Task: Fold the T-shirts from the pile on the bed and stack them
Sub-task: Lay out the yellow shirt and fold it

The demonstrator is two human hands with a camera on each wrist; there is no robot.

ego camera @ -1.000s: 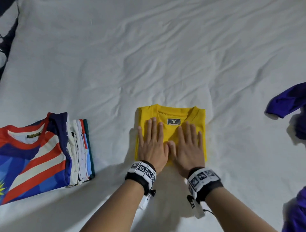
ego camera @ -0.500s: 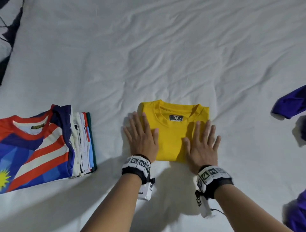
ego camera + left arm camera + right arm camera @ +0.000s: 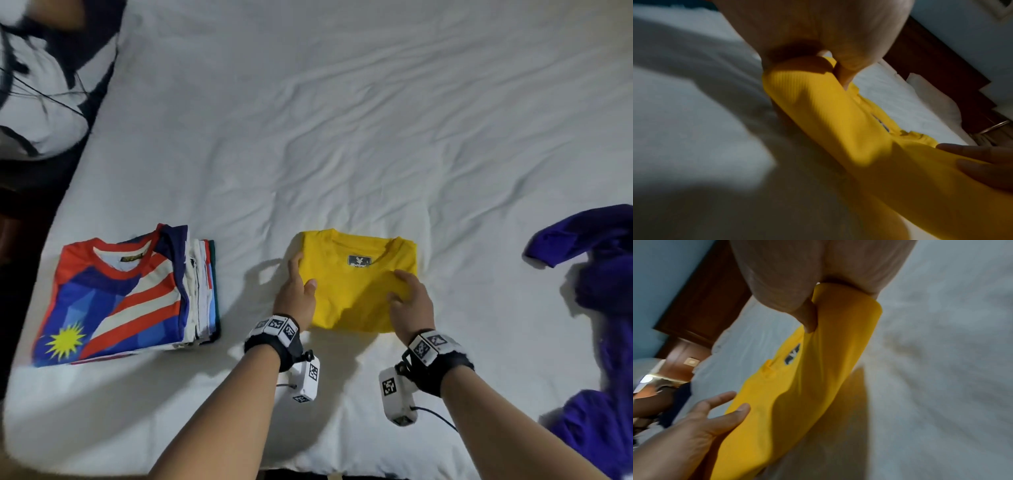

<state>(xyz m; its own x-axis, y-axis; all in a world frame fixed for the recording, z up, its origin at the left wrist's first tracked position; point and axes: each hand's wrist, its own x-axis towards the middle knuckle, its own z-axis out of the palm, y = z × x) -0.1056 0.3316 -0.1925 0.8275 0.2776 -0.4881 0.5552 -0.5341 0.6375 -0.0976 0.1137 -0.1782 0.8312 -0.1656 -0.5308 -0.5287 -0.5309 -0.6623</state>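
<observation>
A folded yellow T-shirt (image 3: pixel 352 294) lies on the white bed sheet (image 3: pixel 342 154), collar and label facing away from me. My left hand (image 3: pixel 301 277) holds its left edge, thumb on top and fingers tucked beneath. My right hand (image 3: pixel 400 287) grips the right edge the same way; in the right wrist view the thumb (image 3: pixel 807 319) presses into the yellow T-shirt (image 3: pixel 797 394). In the left wrist view the yellow T-shirt (image 3: pixel 838 123) sags a little between the hands. A stack of folded shirts (image 3: pixel 120 298), topped by a red, white and blue jersey, sits to the left.
Unfolded purple shirts lie at the right edge (image 3: pixel 603 260) and the lower right (image 3: pixel 589 431). The bed's left edge drops to a dark floor, with a dark-and-white bundle (image 3: pixel 37 85) at the top left. Dark wooden furniture (image 3: pixel 711 296) stands beyond the bed.
Both hands were flat on top of the yellow T-shirt, then slid apart to its sides. Now each one grips a side edge with the thumb on top.
</observation>
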